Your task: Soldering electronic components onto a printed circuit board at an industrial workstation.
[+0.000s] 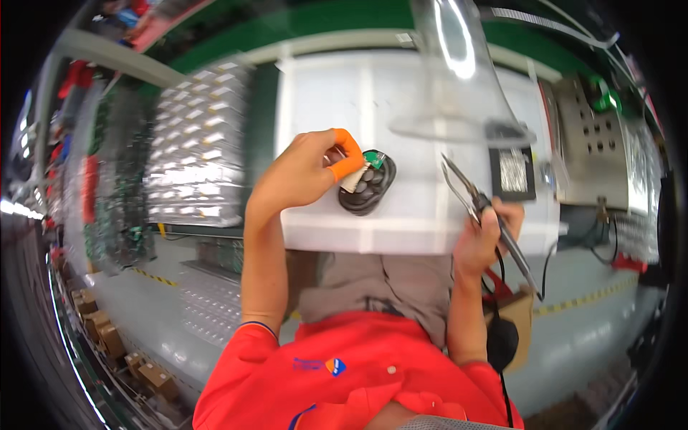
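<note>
My left hand, with orange covers on thumb and forefinger, is closed in a pinch above a black oval housing with dark rounded pieces inside. A small green circuit board and a cream-coloured strip show right by the fingertips. What the pinch holds, if anything, I cannot make out. My right hand is wrapped round a soldering iron with a grey handle, its tip pointing up and left. Also in that hand is a pair of tweezers, lying along the iron. Both tools are apart from the housing.
A clear fume hood hangs over the far side of the white work mat. Stacked trays stand at the left. At the right are a black square holder and a perforated metal box.
</note>
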Demonstrator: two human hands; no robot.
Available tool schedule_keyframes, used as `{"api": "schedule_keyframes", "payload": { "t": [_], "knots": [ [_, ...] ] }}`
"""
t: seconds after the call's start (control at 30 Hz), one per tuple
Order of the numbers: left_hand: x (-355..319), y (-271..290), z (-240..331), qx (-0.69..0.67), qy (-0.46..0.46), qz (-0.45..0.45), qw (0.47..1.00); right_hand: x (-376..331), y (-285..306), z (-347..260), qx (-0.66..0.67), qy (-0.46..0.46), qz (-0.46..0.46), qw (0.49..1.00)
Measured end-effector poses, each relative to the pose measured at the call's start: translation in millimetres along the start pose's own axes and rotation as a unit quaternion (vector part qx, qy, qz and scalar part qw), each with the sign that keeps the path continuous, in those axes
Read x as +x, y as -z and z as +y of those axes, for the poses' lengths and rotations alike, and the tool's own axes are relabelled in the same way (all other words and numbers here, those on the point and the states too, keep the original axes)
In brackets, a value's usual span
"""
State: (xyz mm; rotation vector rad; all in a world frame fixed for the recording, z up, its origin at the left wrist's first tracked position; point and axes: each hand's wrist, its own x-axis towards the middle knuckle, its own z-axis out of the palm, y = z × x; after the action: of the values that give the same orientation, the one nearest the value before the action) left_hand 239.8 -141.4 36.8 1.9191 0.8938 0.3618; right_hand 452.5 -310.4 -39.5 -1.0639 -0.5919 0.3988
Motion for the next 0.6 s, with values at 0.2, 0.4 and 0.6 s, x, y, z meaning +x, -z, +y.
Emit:
{"api": "schedule_keyframes", "payload": {
  "t": [0.2, 0.4, 0.6],
  "knots": [
    [74, 97, -40, -0.056, 0.147, 0.276, 0.948, -7, -2, -3, 0.039, -0.026, 0.017, 0.999],
    [92, 82, -32, -0.082, 0.013, 0.418, 0.905, -8, 1, -5, 0.040, -0.034, 0.016, 0.999],
    [0, 12, -5, 0.175, -0.050, 0.204, 0.962, -9, 2, -15, 0.026, -0.050, 0.022, 0.998]
  ]
}}
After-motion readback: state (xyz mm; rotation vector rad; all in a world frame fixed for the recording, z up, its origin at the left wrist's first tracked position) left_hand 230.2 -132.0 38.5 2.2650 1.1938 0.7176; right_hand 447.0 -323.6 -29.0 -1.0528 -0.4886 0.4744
